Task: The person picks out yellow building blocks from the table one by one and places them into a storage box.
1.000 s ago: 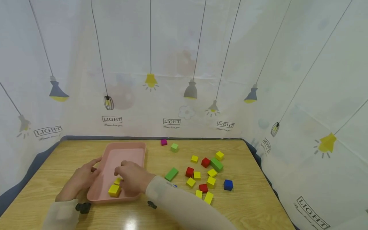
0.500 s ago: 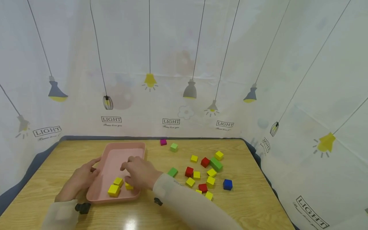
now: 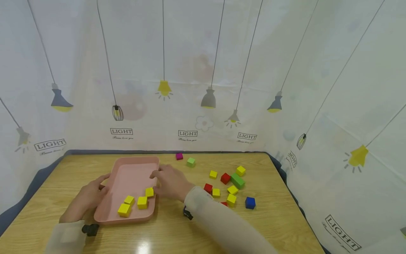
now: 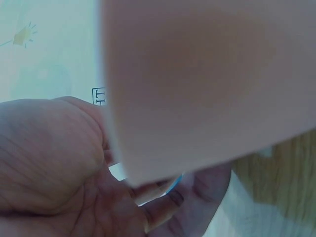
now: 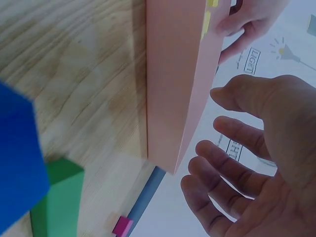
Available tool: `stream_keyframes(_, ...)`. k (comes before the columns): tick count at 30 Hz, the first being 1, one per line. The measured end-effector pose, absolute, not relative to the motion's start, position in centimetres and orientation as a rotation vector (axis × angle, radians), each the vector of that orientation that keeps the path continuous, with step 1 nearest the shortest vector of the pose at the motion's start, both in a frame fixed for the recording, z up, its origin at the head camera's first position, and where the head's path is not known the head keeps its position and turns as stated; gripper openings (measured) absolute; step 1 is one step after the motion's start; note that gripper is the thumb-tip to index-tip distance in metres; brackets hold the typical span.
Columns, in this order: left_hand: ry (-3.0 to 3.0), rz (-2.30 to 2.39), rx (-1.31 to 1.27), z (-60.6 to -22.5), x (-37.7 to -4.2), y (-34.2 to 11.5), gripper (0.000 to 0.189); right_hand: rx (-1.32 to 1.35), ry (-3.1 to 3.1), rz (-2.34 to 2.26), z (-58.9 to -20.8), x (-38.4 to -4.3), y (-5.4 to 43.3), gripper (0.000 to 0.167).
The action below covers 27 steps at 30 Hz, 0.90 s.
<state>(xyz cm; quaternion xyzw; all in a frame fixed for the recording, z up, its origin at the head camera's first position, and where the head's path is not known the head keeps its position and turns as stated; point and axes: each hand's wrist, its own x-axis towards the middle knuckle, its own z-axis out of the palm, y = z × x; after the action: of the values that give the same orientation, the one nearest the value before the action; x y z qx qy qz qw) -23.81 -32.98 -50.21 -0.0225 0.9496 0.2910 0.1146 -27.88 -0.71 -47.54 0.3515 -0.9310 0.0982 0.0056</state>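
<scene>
A pink tray (image 3: 133,176) lies on the table, with several yellow blocks (image 3: 142,203) in its near half. My left hand (image 3: 87,199) holds the tray's left rim; in the left wrist view the tray wall hides part of the fingers. My right hand (image 3: 171,183) is over the tray's right rim, beside a yellow block (image 3: 149,192) inside. From the right wrist view, the right hand (image 5: 256,163) has spread, slightly bent fingers with nothing between them. Close below that wrist are a blue block (image 5: 17,158) and a green block (image 5: 59,202).
Right of the tray, loose blocks lie on the wooden table (image 3: 269,225): red (image 3: 225,178), yellow (image 3: 231,200), green (image 3: 237,180) and blue (image 3: 250,203). A magenta block (image 3: 179,156) and a light green block (image 3: 191,162) are near the back edge. A printed curtain (image 3: 190,116) surrounds the table.
My right hand has moved right, from over the tray's middle to its right rim, leaving more yellow blocks visible in the tray. My left hand stays at the left rim.
</scene>
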Motion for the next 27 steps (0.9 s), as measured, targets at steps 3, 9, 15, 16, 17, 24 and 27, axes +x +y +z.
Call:
stream_keyframes(3,2.793,0.845,-0.061,-50.3,-23.8,-33.1,0.064,1.076,-2.935,0.346,-47.6,-28.4,0.2,0.042)
stream_keyframes(9,2.790,0.848,-0.068,-50.3,-24.0,-33.1,0.065,1.012,-2.970,0.407,-47.8,-29.0,2.1,0.042)
stream_keyframes(15,2.773,0.855,-0.092,-50.3,-24.1,-33.1,0.065,0.959,-2.994,0.463,-48.2,-29.7,3.7,0.042)
stream_keyframes(16,2.773,0.856,-0.092,-50.3,-24.1,-33.1,0.065,0.951,-3.000,0.471,-48.3,-29.8,4.0,0.042)
stream_keyframes(17,2.776,0.857,-0.084,-50.3,-24.1,-33.1,0.065,0.947,-3.002,0.476,-48.4,-29.8,4.3,0.041)
stream_keyframes(24,2.781,0.865,-0.057,-50.4,-24.1,-33.3,0.065,0.894,-3.008,0.533,-49.2,-30.3,7.0,0.040)
stream_keyframes(27,2.775,0.865,-0.066,-50.5,-24.2,-33.3,0.065,0.848,-3.019,0.568,-49.4,-30.6,8.1,0.040)
